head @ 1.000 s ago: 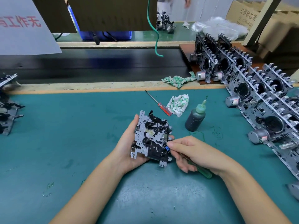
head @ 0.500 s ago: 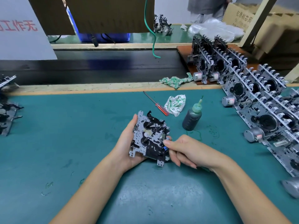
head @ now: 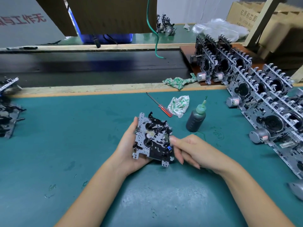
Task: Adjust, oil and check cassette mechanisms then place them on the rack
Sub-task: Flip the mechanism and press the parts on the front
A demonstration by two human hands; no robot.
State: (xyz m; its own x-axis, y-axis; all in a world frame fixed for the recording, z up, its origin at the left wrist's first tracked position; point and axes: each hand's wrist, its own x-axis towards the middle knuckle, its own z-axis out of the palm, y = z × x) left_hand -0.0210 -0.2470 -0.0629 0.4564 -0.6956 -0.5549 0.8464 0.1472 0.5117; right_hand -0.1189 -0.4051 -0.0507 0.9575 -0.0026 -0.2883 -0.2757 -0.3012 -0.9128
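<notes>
While left hand [head: 129, 149] cradles perforated metal cassette mechanism [head: 152, 140] | right hand [head: 193, 151] pinches its edge

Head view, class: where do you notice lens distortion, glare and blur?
Head view: the pale wooden bench edge bows, a wide-angle effect; soft glare sits on the teal table mat near the bottom; the grey metal cassette mechanism is sharp, the far cardboard boxes softer.

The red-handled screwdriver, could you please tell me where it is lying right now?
In the head view, the red-handled screwdriver lies on the teal mat, right of centre, just left of the white-and-green crumpled rag and beyond the held metal cassette mechanism.
</notes>
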